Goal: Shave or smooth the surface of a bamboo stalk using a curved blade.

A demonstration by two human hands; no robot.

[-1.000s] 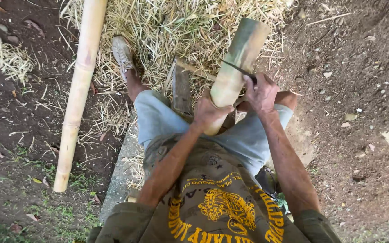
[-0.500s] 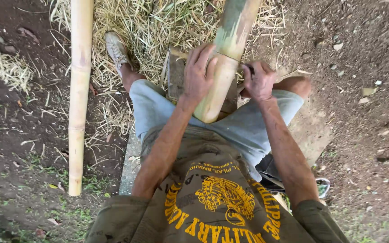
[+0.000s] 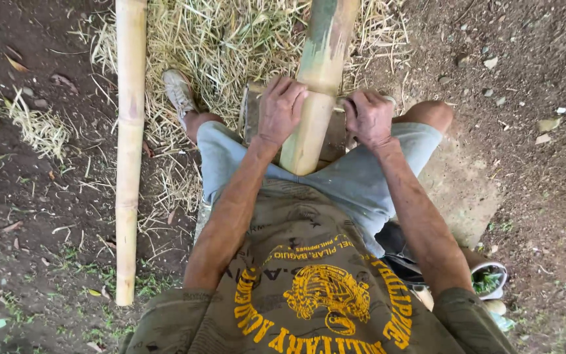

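Note:
A thick green-and-tan bamboo pole [image 3: 316,85] leans between my knees, its lower end resting against my lap. My left hand [image 3: 282,108] is wrapped around its left side, fingers over the front. My right hand [image 3: 368,118] is a closed fist just right of the pole, gripping a tool handle whose pale end touches the bamboo; the blade is mostly hidden. A dark wooden block [image 3: 251,115] stands behind the pole near my left hand.
A second, longer pale bamboo pole [image 3: 129,151] lies on the dirt to the left. Dry straw-like shavings [image 3: 230,39] cover the ground ahead. My shoe [image 3: 178,92] rests on them. A concrete slab [image 3: 460,196] and a small white-rimmed container [image 3: 489,278] sit to the right.
The bamboo has stood up steeper between my knees. My left hand slid from its lower end up onto its side. My right hand dropped from the pole's top end to beside it.

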